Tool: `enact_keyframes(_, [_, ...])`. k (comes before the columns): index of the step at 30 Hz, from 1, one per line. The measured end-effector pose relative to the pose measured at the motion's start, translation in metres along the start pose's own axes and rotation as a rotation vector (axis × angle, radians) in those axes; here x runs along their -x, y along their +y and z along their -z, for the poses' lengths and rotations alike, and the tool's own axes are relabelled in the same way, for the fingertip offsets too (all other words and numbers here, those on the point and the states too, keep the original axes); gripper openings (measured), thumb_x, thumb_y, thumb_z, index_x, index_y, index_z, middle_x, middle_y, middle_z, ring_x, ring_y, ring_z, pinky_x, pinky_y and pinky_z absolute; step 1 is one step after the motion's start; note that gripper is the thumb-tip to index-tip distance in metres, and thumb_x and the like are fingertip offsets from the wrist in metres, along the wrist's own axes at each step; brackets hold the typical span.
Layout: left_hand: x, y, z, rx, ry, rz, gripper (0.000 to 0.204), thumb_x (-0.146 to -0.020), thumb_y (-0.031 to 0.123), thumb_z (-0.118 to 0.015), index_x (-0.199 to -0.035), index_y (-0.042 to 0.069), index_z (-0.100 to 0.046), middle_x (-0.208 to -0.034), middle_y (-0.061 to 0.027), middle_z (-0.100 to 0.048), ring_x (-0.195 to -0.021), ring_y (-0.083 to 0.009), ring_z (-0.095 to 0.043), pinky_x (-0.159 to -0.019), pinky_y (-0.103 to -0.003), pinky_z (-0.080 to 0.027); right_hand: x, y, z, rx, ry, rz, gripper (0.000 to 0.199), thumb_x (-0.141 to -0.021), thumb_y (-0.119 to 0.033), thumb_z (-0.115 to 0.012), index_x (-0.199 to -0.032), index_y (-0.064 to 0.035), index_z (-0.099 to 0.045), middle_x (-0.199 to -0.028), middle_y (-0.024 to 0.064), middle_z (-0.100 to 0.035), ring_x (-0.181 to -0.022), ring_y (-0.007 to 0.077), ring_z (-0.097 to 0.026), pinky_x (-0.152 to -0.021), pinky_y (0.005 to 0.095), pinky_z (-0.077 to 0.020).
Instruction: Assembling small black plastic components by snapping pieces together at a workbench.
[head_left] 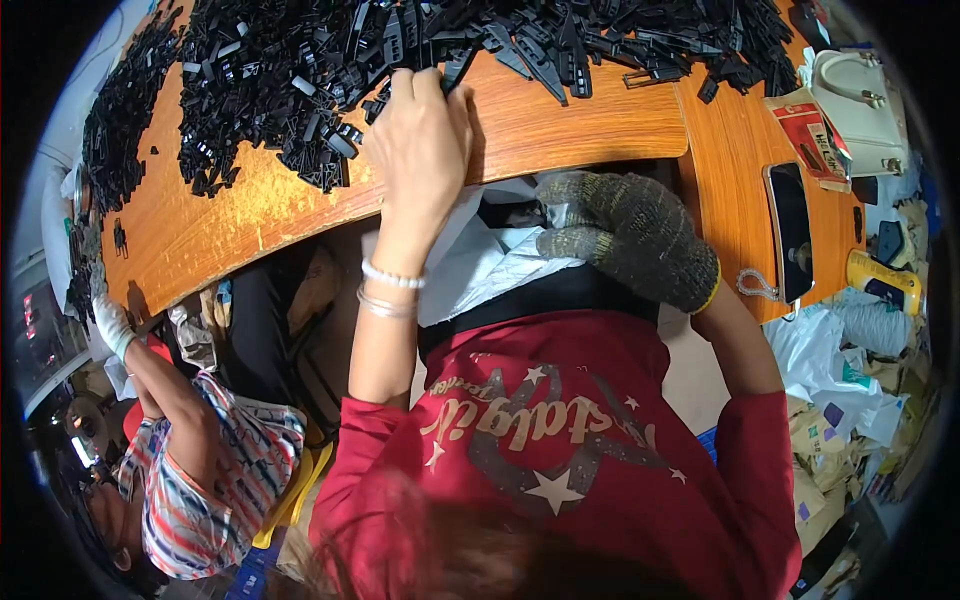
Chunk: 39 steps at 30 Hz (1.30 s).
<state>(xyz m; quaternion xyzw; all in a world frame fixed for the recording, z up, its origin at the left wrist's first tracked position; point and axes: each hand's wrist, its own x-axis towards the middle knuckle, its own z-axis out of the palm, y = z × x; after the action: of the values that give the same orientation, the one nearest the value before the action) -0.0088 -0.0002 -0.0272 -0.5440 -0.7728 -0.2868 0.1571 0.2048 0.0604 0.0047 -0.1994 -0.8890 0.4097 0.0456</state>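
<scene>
While the gloved right hand (628,240) grips a white bag (470,262), the bare left hand (420,140) pinches black plastic parts (300,60).

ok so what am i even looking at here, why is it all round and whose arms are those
One picture, from a wide fisheye camera worn on a person's head, looking down; that bends the edges. The arms from below are the wearer's. The bare left hand reaches into a heap of small black plastic parts on an orange wooden table. The right hand, in a knit glove, rests on a white plastic bag at the lap. A phone lies to the right. A co-worker sits at lower left.
</scene>
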Motion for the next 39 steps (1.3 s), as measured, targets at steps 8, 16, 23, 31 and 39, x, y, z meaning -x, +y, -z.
enact_keyframes(8, [0.011, -0.004, -0.001, -0.188, -0.076, -0.011, 0.011, -0.086, 0.017, -0.064, -0.085, 0.006, -0.064, -0.078, -0.0087, -0.061, -0.055, -0.0283, -0.06, -0.049, -0.036, -0.045, 0.001, 0.016, -0.006, 0.023, 0.085, 0.063, 0.032, -0.084, -0.018, -0.061, -0.116, -0.016, -0.066, -0.116, 0.0047, -0.062, -0.098, 0.0248, -0.062, -0.082, 0.0402, -0.0502])
enact_keyframes(16, [0.037, 0.001, 0.006, 0.05, 0.021, -0.288, 0.013, -0.079, 0.009, -0.065, -0.087, 0.004, -0.057, -0.072, -0.0083, -0.049, -0.054, -0.0221, -0.053, -0.046, -0.033, -0.042, -0.043, -0.004, -0.013, 0.466, 0.341, 0.231, 0.031, -0.085, -0.012, -0.061, -0.116, -0.0084, -0.062, -0.129, 0.0132, -0.054, -0.113, 0.0284, -0.056, -0.086, 0.0379, -0.0512])
enact_keyframes(23, [0.05, -0.012, 0.017, 0.148, 0.177, -0.059, 0.024, -0.081, 0.0, -0.062, -0.105, -0.001, -0.061, -0.077, -0.0123, -0.055, -0.064, -0.0266, -0.059, -0.053, -0.034, -0.047, -0.05, 0.013, -0.011, 0.571, 0.206, 0.218, 0.032, -0.088, -0.02, -0.054, -0.117, -0.0087, -0.06, -0.112, 0.0149, -0.06, -0.089, 0.0295, -0.066, -0.075, 0.0392, -0.0536])
enact_keyframes(31, [0.027, -0.028, 0.035, 0.063, -0.111, 0.01, 0.026, -0.074, 0.0, -0.066, -0.099, 0.005, -0.066, -0.094, -0.0143, -0.053, -0.083, -0.0295, -0.057, -0.064, -0.038, -0.048, -0.046, 0.022, -0.007, 0.679, 0.316, 0.442, 0.027, -0.087, -0.02, -0.058, -0.112, -0.0129, -0.065, -0.116, 0.0088, -0.061, -0.1, 0.027, -0.062, -0.081, 0.0378, -0.0527])
enact_keyframes(39, [0.028, -0.002, 0.023, 0.432, -0.234, 0.09, 0.017, -0.077, 0.003, -0.074, -0.089, -0.001, -0.064, -0.084, -0.0086, -0.056, -0.065, -0.0178, -0.058, -0.06, -0.029, -0.046, -0.043, 0.024, 0.005, 0.472, 0.375, 0.434, 0.03, -0.085, -0.019, -0.067, -0.113, -0.0102, -0.066, -0.103, 0.0104, -0.066, -0.091, 0.0282, -0.064, -0.078, 0.0361, -0.0525])
